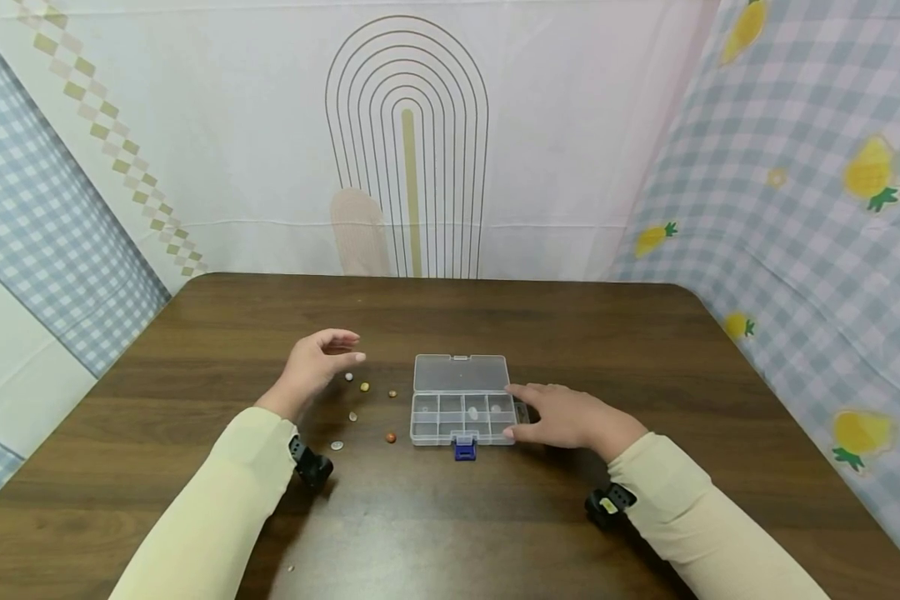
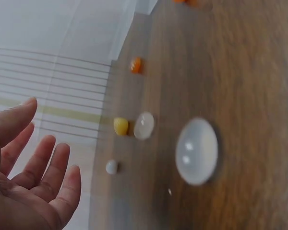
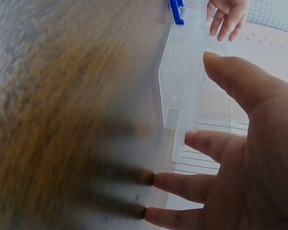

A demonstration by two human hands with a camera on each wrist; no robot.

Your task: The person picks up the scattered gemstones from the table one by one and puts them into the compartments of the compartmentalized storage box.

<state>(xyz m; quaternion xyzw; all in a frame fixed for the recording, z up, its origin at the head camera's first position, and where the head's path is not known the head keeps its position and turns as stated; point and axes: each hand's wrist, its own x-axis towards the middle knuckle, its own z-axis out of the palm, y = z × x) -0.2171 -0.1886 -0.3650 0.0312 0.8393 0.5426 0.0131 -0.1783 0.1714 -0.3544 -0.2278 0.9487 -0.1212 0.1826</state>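
From afar I make out a compartment box [image 1: 452, 430], open near the middle of the table [image 1: 510, 533], a pale piece [image 1: 472, 413] apparently inside. Still outside, toward the left edge: a yellow bead [image 1: 364, 387], an orange bead [image 1: 391, 437], other pieces [image 1: 337, 446]. The left hand [image 1: 313, 369] is empty, fingers apart; the right hand [image 1: 566, 415], fingers spread, seems to touch the box.

Left fingers [image 1: 336, 337] hover near small pieces [image 1: 364, 387]; right fingers [image 1: 527, 392] reach the box [image 1: 425, 428] (lid [image 1: 460, 375] open).
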